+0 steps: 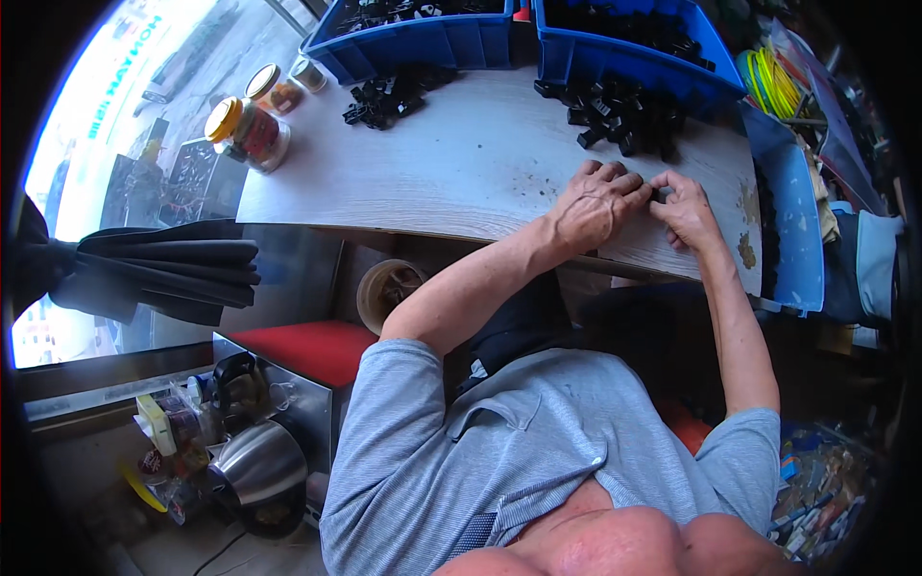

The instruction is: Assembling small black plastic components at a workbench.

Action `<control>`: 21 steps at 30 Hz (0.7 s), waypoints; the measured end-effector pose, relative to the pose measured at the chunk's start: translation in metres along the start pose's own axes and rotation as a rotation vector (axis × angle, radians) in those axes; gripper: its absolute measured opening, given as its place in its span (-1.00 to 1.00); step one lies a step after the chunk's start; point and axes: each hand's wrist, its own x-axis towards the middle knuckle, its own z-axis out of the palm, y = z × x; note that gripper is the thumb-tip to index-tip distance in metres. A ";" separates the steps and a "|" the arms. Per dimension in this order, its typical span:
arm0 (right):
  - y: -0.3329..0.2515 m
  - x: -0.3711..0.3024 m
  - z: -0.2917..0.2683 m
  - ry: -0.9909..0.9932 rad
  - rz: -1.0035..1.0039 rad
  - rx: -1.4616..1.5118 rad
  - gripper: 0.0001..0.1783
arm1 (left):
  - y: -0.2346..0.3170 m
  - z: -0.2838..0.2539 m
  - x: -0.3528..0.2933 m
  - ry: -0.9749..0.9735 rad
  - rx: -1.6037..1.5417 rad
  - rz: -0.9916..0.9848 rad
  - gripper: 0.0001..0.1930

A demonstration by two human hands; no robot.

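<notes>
Near the front right of the pale wooden table (423,173), my two hands meet. My left hand (597,206) is closed, its fingers curled toward a small black part (660,194) between the hands. My right hand (690,213) pinches that same part from the other side with thumb and fingers. Most of the part is covered by fingers, so its shape cannot be made out. Just beyond them lies a loose pile of small black plastic parts (624,120). Farther left on the table sits a smaller black pile (384,99).
Two blue bins (413,48) (634,69) of dark parts stand at the back. Lidded jars (257,139) are at the left edge. A light blue crate (799,226) stands right of the table. Below left are a bucket (375,298) and a steel kettle (264,461).
</notes>
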 end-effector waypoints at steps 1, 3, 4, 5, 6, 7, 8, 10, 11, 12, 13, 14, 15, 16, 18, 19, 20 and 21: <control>0.001 0.000 0.000 -0.013 -0.005 0.006 -0.69 | 0.001 0.001 0.001 0.053 0.043 0.017 -0.61; 0.002 -0.001 -0.002 -0.018 -0.008 0.011 -0.69 | -0.003 0.001 -0.002 0.092 0.046 -0.022 -0.62; 0.002 -0.002 -0.003 -0.021 -0.004 0.025 -0.69 | -0.006 -0.001 -0.002 0.126 0.039 -0.054 -0.62; 0.003 -0.003 -0.005 -0.022 0.002 0.039 -0.68 | -0.018 -0.008 -0.008 0.351 -0.012 -0.074 -0.65; 0.008 -0.002 -0.004 0.006 -0.020 0.009 -0.66 | -0.038 -0.022 -0.012 0.279 0.164 -0.219 -0.66; 0.013 -0.001 -0.005 0.007 -0.034 0.049 -0.63 | -0.067 -0.041 -0.024 0.411 0.181 -0.259 -0.69; 0.018 0.000 -0.005 0.006 -0.049 0.090 -0.61 | -0.093 -0.062 -0.035 0.430 0.335 -0.328 -0.72; 0.018 -0.002 -0.002 0.031 -0.006 0.198 -0.59 | -0.139 -0.104 -0.060 0.415 0.602 -0.512 -0.70; 0.017 -0.002 -0.001 0.039 0.023 0.304 -0.58 | -0.156 -0.115 -0.075 0.317 0.670 -0.613 -0.71; 0.022 -0.001 -0.004 0.056 0.038 0.310 -0.58 | -0.170 -0.116 -0.077 0.207 0.730 -0.703 -0.71; 0.024 -0.001 -0.006 0.062 0.073 0.378 -0.57 | -0.175 -0.120 -0.078 0.132 0.711 -0.723 -0.72; 0.024 -0.003 -0.009 0.066 0.104 0.445 -0.56 | -0.178 -0.123 -0.081 0.058 0.694 -0.746 -0.73; 0.025 -0.004 -0.011 0.081 0.110 0.443 -0.56 | -0.182 -0.126 -0.081 0.052 0.646 -0.740 -0.69; 0.026 -0.003 -0.014 0.138 0.126 0.525 -0.58 | -0.182 -0.128 -0.081 0.024 0.660 -0.715 -0.70; 0.035 0.002 -0.020 0.207 0.145 0.601 -0.60 | -0.181 -0.128 -0.083 0.053 0.632 -0.666 -0.68; 0.044 0.009 -0.025 0.269 0.157 0.675 -0.61 | -0.181 -0.129 -0.084 0.057 0.622 -0.664 -0.68; 0.049 0.012 -0.032 0.328 0.167 0.748 -0.63 | -0.182 -0.130 -0.085 0.046 0.609 -0.638 -0.67; 0.055 0.013 -0.038 0.402 0.163 0.797 -0.61 | -0.183 -0.129 -0.086 0.035 0.595 -0.612 -0.67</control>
